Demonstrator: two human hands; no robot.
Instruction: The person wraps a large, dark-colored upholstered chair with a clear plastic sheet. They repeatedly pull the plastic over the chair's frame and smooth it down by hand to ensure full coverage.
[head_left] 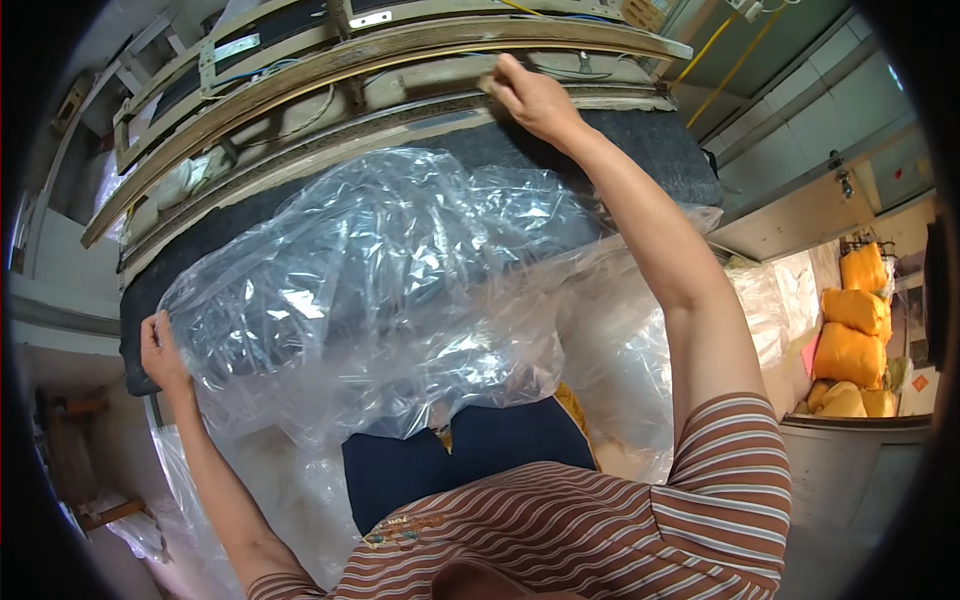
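A crumpled clear plastic sheet (pixel 400 230) lies over a dark padded worktop (pixel 655 150) and hangs down its front toward my lap. My left hand (pixel 163 350) is at the left edge of the sheet, its fingers closed on the plastic. Farther off, my right hand (pixel 537 100) is raised over the back of the worktop, just in front of a long bar (pixel 420 40). Its fingers are curled closed, and a small yellowish-brown bit shows beside them. What that hand holds is mostly hidden.
Behind the worktop stands a long frame with metal fittings, wires and a hose. More clear plastic (pixel 620 340) hangs and lies below the worktop on the right. Stacked orange bundles (pixel 850 350) sit at the far right, past a wooden panel (pixel 800 215).
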